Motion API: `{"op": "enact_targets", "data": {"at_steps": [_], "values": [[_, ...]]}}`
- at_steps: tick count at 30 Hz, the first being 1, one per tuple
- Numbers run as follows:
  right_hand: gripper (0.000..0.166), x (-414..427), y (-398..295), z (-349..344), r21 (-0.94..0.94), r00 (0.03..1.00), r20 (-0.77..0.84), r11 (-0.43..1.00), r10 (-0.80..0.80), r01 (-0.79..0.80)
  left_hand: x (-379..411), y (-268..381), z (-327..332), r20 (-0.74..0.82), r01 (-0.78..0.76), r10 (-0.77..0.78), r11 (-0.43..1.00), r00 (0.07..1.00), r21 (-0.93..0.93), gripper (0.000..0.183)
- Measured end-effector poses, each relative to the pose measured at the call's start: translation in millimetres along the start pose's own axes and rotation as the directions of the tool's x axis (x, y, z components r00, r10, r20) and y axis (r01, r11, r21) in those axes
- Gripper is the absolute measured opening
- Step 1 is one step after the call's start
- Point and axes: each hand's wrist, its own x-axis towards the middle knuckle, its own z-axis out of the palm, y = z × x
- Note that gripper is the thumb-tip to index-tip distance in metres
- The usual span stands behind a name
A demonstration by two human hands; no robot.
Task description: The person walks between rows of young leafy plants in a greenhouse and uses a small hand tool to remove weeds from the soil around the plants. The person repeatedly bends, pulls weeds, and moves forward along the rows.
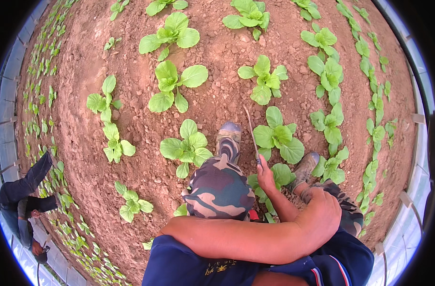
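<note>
My right hand [265, 174] is shut on the dark handle of a slender, slightly curved blade tool [252, 130], whose tip points away from me, close over the soil. A broad-leaved green seedling [280, 136] grows just right of the blade, and another [281, 175] is beside and partly behind the hand. My left arm lies across my camouflage-clad knees, over my right forearm. My left hand [323, 209] rests near the right knee, its fingers folded and mostly hidden. Another leafy plant [189, 148] stands left of my boot [229, 136].
Rows of leafy plants [262, 80] grow in reddish, cloddy soil [214, 93]. Denser small seedlings [42, 93] line the far left. A person [22, 203] bends over them at lower left. Whitish plastic sheeting [5, 107] and curved poles edge both sides.
</note>
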Motion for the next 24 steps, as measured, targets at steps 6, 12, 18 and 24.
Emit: {"op": "enact_targets", "data": {"at_steps": [6, 12, 18, 24], "values": [[0.050, 76, -19, 12, -0.049, 0.923, -0.177, 0.939, -0.343, 0.340, -2, 0, 0, -0.049, -0.011, 0.009, 0.998, 0.999, -0.054, 0.025], [0.043, 189, -179, -18, -0.078, 0.912, -0.152, 0.924, -0.382, 0.374, 6, 0, -5, -0.078, 0.084, -0.086, 0.996, 0.993, -0.021, 0.026], [0.044, 198, -156, -2, -0.083, 0.909, -0.184, 0.927, -0.374, 0.365, 2, 4, -7, -0.087, 0.123, -0.122, 0.992, 0.989, 0.008, 0.024], [0.047, 69, -18, 25, -0.084, 0.953, -0.048, 0.952, -0.298, 0.294, -3, 1, 0, -0.034, 0.126, -0.124, 0.991, 0.992, 0.047, 0.019]]}}
